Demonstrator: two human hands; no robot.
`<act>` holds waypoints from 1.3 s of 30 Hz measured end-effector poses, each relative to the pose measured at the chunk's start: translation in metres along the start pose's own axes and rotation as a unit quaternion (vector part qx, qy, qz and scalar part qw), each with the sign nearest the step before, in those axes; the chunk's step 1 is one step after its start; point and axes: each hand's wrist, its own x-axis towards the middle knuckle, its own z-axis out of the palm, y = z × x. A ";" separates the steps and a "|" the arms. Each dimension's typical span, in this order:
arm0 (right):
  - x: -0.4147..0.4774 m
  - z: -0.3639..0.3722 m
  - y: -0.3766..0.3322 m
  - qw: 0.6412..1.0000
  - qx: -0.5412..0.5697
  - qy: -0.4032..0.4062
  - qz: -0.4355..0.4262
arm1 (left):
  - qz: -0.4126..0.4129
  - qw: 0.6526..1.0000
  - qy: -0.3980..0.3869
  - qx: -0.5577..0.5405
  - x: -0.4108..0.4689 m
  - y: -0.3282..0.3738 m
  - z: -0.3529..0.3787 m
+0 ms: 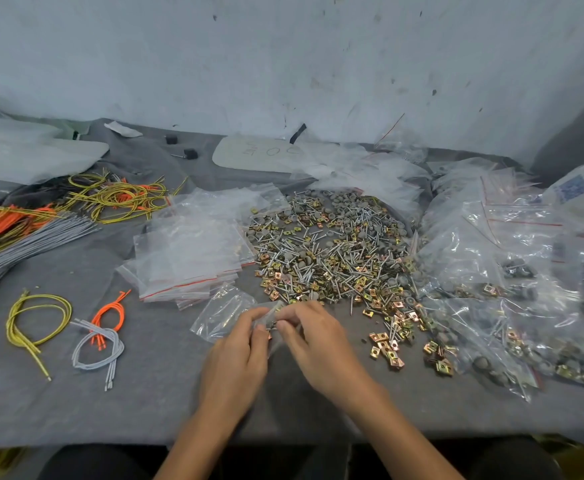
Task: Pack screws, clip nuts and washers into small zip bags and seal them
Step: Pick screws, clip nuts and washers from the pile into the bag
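Grey felt-covered table (165, 393) pushed up against a scuffed whitish wall (283, 64), and it's hardware chaos; the big mixed pile of screws, clip nuts and washers (332, 247) sits mid-table, with a stack of empty bags (193, 251) just to its left and a heap of filled bags (491, 271) off to the right; near the front edge the left hand (238, 355) and right hand (318, 344) meet on one small zip bag (224, 317), fingertips of both pinching its right end, something small and dark caught between them; looks to me like the filling or closing step on this bag, can't tell which because it's blurry; next move probably needs the mouth lined up and the strip pressed shut along its whole length, without a screw poking through; as for writing, a pale sheet (259, 154) by the wall has faint handwritten marks, maybe digits, not readable for sure; a blue-printed packet (571, 188) at far right is too blurred to read.
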 end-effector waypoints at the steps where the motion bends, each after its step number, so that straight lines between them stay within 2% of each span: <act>1: 0.000 0.002 0.000 1.000 0.009 0.002 0.000 | -0.001 1.000 0.000 -0.001 0.000 0.000 0.000; 6: -0.006 0.003 0.002 0.998 0.057 0.017 0.002 | 0.003 1.000 0.002 -0.004 0.001 -0.002 0.001; 10: -0.010 -0.009 0.010 0.998 0.044 0.040 0.030 | 0.008 1.000 0.001 -0.018 0.001 -0.003 0.001; 14: -0.008 -0.047 0.036 0.992 -0.039 0.098 0.073 | 0.009 1.000 0.005 -0.029 0.001 -0.002 0.001; 17: -0.012 -0.085 0.059 0.970 -0.142 0.147 0.131 | 0.008 1.000 0.002 -0.028 0.001 -0.003 0.001; 22: -0.035 -0.131 0.086 0.935 -0.272 0.101 0.204 | 0.010 1.000 0.000 -0.018 0.001 -0.002 0.002; 24: -0.040 -0.131 0.084 0.941 -0.270 0.081 0.186 | 0.011 1.000 -0.003 -0.017 0.001 -0.003 0.002; 27: -0.043 -0.113 0.074 0.965 -0.221 -0.006 0.138 | 0.010 1.000 -0.003 -0.017 0.001 -0.005 0.001; 31: -0.045 -0.095 0.074 0.961 -0.249 -0.084 0.088 | 0.009 1.000 -0.001 -0.020 0.001 -0.004 0.001; 35: -0.042 -0.091 0.075 0.949 -0.301 -0.053 0.079 | 0.009 1.000 -0.005 -0.019 0.001 -0.006 0.002; 39: -0.031 -0.073 0.046 0.988 -0.145 0.005 0.051 | 0.014 1.000 -0.007 -0.010 0.001 -0.006 0.003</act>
